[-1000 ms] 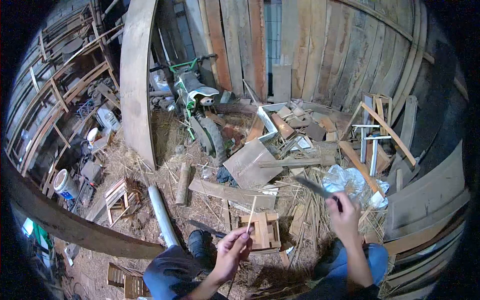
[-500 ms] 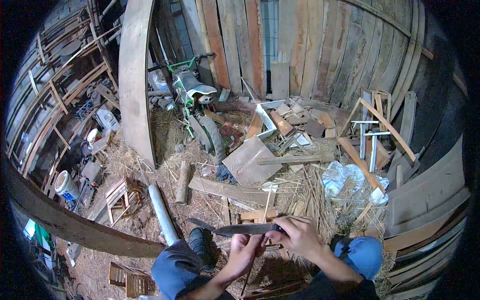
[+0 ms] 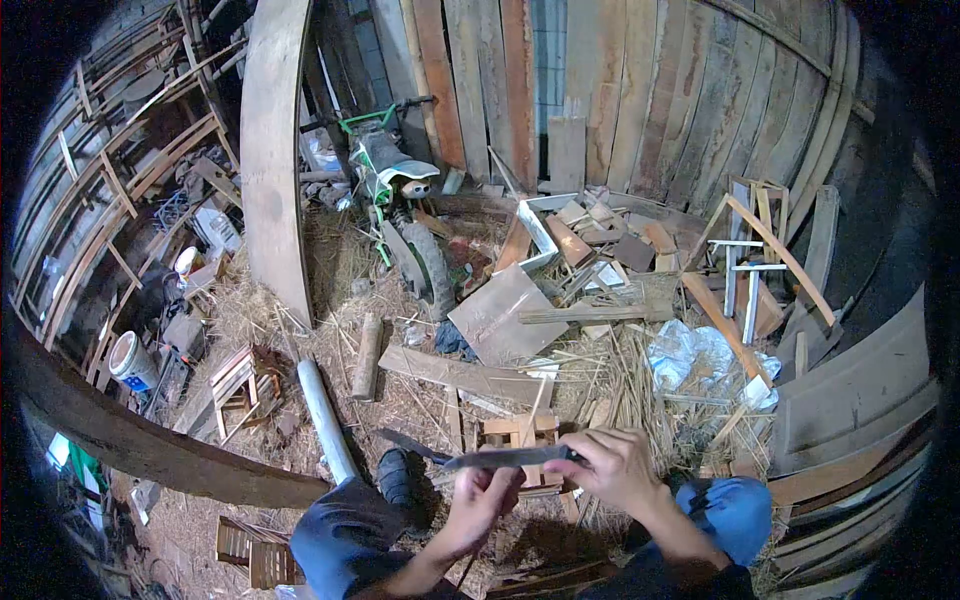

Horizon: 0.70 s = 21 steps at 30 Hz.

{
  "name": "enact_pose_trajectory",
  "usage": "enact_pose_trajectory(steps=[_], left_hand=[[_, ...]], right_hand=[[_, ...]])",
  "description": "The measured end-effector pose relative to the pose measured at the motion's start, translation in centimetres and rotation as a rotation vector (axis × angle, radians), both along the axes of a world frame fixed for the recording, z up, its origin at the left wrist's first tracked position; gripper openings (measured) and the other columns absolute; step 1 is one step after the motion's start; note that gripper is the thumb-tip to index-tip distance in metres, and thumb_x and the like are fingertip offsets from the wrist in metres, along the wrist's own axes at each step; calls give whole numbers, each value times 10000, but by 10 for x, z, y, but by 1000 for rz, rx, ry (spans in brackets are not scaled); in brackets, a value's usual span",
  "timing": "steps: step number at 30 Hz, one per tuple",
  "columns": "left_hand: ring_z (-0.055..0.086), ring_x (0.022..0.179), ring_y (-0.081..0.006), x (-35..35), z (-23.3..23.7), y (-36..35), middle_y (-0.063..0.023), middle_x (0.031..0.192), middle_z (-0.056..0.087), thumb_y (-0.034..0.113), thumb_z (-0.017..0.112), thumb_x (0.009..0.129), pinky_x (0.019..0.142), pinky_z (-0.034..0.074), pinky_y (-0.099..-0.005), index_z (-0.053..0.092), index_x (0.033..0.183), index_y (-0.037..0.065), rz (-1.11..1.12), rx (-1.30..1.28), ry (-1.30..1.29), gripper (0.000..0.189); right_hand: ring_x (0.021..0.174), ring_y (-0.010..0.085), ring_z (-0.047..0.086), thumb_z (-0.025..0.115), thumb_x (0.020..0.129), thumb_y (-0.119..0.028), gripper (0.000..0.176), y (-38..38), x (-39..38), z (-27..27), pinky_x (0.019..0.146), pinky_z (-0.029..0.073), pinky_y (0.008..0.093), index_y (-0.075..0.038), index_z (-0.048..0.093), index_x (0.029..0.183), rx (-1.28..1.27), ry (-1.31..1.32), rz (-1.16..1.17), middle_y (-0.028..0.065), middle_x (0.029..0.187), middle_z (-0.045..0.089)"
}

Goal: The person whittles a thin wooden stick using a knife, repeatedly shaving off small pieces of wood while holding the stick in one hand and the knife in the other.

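Observation:
My right hand (image 3: 610, 465) is closed around the handle of a knife (image 3: 505, 458). The knife's broad, dark blade points left and lies nearly level. Just under the blade, my left hand (image 3: 483, 502) is closed with its fingers curled. A thin stick (image 3: 467, 570) shows below the left hand and seems to be gripped in it; its upper part is hard to make out. Behind the blade stands a small slatted wooden stool (image 3: 520, 428). A dark, flat, blade-like piece (image 3: 408, 443) lies left of the knife tip, near a dark boot (image 3: 402, 485).
Straw and wood scraps cover the ground. A pale pole (image 3: 325, 418) and a short log (image 3: 367, 358) lie ahead to the left. A motorbike (image 3: 395, 180) leans near the plank wall. A long beam (image 3: 170, 455) crosses the left side, and stacked boards (image 3: 850, 420) stand at right.
My left hand has shifted slightly left and down, with the stick below it. The knife has moved slightly right, and its blade is tilted a little differently.

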<state>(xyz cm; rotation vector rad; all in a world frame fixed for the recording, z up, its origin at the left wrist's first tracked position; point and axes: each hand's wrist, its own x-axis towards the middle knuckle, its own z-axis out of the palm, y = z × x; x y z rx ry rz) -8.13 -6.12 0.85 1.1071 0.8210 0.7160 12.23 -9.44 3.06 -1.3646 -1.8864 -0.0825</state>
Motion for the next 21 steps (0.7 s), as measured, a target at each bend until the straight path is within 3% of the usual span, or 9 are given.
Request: enact_pose_trajectory(steps=[2, 4, 7, 11, 14, 15, 21], left_hand=[[360, 466, -38, -1, 5, 5, 29, 631, 463, 194, 506, 965, 407, 275, -208, 529, 971, 59, 101, 98, -167, 137], [352, 476, -37, -9, 5, 6, 32, 639, 451, 190, 506, 965, 411, 271, -211, 527, 988, 57, 115, -46, -166, 137], [347, 488, -36, -15, 7, 9, 31, 648, 448, 186, 505, 965, 415, 267, -217, 521, 995, 59, 107, -32, -204, 132], [359, 490, -34, -13, 22, 7, 36, 646, 448, 181, 502, 964, 417, 258, -213, 542, 1019, 61, 154, -27, -213, 138], [366, 481, -30, -7, 15, 7, 35, 656, 471, 169, 498, 963, 413, 249, -205, 555, 975, 58, 125, -87, -198, 125], [372, 473, -26, -6, 14, 7, 32, 653, 490, 159, 500, 959, 411, 243, -202, 554, 877, 52, 94, -59, -146, 145], [384, 483, -16, 12, 15, 1, 49, 608, 478, 138, 516, 947, 413, 252, -203, 552, 777, 53, 71, 36, -101, 193]], right_hand=[[489, 200, 594, 705, 787, -332, 278, 0, 22, -6, 447, 432, 305, -60, 644, 786, -61, -60, -79, 64, 590, 617], [525, 236, 612, 693, 791, -356, 293, 6, 45, 8, 460, 454, 338, -75, 618, 818, -124, -31, -399, 82, 616, 615], [537, 245, 619, 681, 809, -345, 283, 5, 39, 18, 467, 460, 332, -69, 617, 824, -47, 145, -403, 97, 643, 633], [544, 223, 626, 691, 800, -357, 305, 4, 25, -1, 478, 471, 327, -63, 614, 822, -39, -12, -196, 102, 664, 644], [520, 210, 614, 674, 813, -364, 321, 8, -5, 7, 462, 459, 325, -52, 606, 783, 50, 52, -10, 71, 603, 605], [520, 210, 614, 674, 813, -364, 321, 9, -11, 8, 462, 459, 325, -52, 606, 783, 48, 52, -9, 71, 603, 605], [552, 209, 630, 684, 780, -414, 336, 15, -20, 6, 453, 465, 317, -88, 608, 810, -22, -12, 38, 54, 655, 624]])
